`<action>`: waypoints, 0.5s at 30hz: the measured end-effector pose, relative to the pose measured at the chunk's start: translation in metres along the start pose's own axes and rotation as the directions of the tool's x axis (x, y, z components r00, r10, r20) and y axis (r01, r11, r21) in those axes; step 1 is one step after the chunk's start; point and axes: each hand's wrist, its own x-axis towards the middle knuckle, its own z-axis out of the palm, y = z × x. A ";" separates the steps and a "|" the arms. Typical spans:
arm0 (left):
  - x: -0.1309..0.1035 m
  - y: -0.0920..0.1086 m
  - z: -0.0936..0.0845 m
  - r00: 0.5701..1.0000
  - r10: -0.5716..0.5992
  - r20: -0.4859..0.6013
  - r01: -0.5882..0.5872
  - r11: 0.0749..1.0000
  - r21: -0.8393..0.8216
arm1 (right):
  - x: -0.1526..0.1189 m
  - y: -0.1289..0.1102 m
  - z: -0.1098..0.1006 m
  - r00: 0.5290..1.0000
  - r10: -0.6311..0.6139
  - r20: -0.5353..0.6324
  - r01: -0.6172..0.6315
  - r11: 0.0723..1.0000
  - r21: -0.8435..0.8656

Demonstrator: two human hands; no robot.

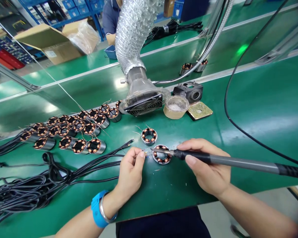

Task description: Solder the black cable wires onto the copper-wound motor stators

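Note:
My right hand (210, 165) is closed around a soldering iron (221, 159), whose tip reaches left across a copper-wound motor stator (162, 162) lying on the green bench. My left hand (131, 172) pinches a thin wire end (146, 153) just left of that stator, close to the iron's tip. Whether the tip touches the wire I cannot tell. Just behind sits a second stator (149, 136) with fine leads sticking out. Black cables (99, 163) run from the left up to my left hand, and their stripped ends (130, 142) lie beside it.
Rows of stators (74, 127) stand at the left, behind a heap of coiled black cable (22, 188). A fume extractor (144, 99) hangs at the back centre. Beside it are a round tub (176, 107), a soldering iron stand (188, 92) and a sponge tray (200, 110). Across the bench sits another person (111, 19).

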 end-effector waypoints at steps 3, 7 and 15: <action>0.000 0.002 0.000 1.000 0.028 0.002 -0.028 0.999 0.026 | 0.002 -0.002 0.001 1.000 -0.013 0.023 0.013 1.000 -0.017; -0.001 0.004 0.000 0.999 0.049 0.000 -0.049 0.998 0.050 | 0.002 -0.002 0.000 0.998 -0.019 0.052 0.021 0.999 -0.034; -0.001 0.005 0.000 0.998 0.061 0.005 -0.061 0.995 0.081 | 0.004 -0.005 0.003 0.994 -0.050 0.099 0.051 0.999 -0.004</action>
